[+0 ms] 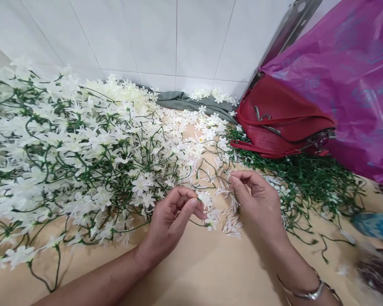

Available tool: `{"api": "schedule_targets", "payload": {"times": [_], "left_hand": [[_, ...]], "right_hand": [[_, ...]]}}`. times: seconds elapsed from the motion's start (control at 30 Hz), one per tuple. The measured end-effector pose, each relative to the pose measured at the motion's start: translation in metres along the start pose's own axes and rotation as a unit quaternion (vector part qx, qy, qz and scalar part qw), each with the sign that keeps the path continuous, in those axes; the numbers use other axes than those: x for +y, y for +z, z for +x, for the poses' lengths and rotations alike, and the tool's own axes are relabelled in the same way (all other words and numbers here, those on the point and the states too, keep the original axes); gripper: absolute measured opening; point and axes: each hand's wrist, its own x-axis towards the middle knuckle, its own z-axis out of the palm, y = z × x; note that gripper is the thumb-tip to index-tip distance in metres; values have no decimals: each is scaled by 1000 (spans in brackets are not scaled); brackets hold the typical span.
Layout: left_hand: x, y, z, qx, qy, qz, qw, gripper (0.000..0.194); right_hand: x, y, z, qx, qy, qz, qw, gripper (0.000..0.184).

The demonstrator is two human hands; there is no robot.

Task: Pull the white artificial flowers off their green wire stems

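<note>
Reaching over the bench (191,276) from its near side, two bare hands are held a little apart, each with the thumb brought toward the forefinger. By the left hand (178,216), a white flower sprig (205,199) is grasped close to its bloom, between the fingertips of thumb and forefinger; the bloom is pointed toward the right hand (258,202). Just below it, a second white bloom (211,222) is seen on a green stem that is partly covered by the left hand. The fingers of the right hand are drawn nearly together at the tips, over some thin white stamens (232,225) that are strewn between the hands; whether anything small is pinched there cannot be told.

To the left, much of the bench is covered by a large heap of white flowers (83,161) on curling green stems. Beyond the hands, loose white blossoms (207,121) are scattered as far as a grey-green cloth (185,101), which is laid along the foot of a tiled wall (153,38). To the right, a red handbag (281,110) is set at the back of a pile of green stems (312,182), with a purple plastic bag (347,76) behind it. A bracelet (314,294) is worn on the right wrist.
</note>
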Motion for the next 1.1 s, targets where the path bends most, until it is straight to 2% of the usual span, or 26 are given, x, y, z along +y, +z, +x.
{"api": "schedule_targets", "payload": {"times": [0.1, 0.23, 0.3, 0.4, 0.47, 0.6, 0.7, 0.83, 1.0, 1.1], "left_hand": [[3, -1, -2, -69, 36, 69, 995, 14], [3, 1, -1, -193, 122, 154, 961, 5], [0, 3, -1, -217, 147, 175, 949, 5], [-3, 3, -2, -208, 136, 156, 956, 9], [-5, 3, -3, -203, 133, 146, 959, 13], [-5, 3, -4, -237, 123, 189, 945, 14], [-3, 3, -5, -256, 121, 192, 940, 13], [1, 2, -5, -266, 105, 124, 950, 13], [1, 1, -3, -234, 152, 127, 952, 21], [-1, 2, -5, -276, 130, 108, 946, 23]], "right_hand": [[1, -5, 3, -7, -56, -61, 997, 9], [-2, -11, 9, -104, -155, -130, 974, 8], [1, -13, 11, -152, -216, -173, 949, 6], [7, -14, 14, -182, -262, -231, 919, 11], [10, -13, 15, -186, -261, -246, 915, 8], [11, -10, 15, -174, -251, -236, 922, 13], [10, -8, 13, -122, -219, -225, 942, 14], [6, -6, 9, -58, -169, -206, 962, 10], [-7, -7, 8, -40, -171, -173, 969, 9], [-14, -10, 7, -51, -152, -188, 969, 9]]}}
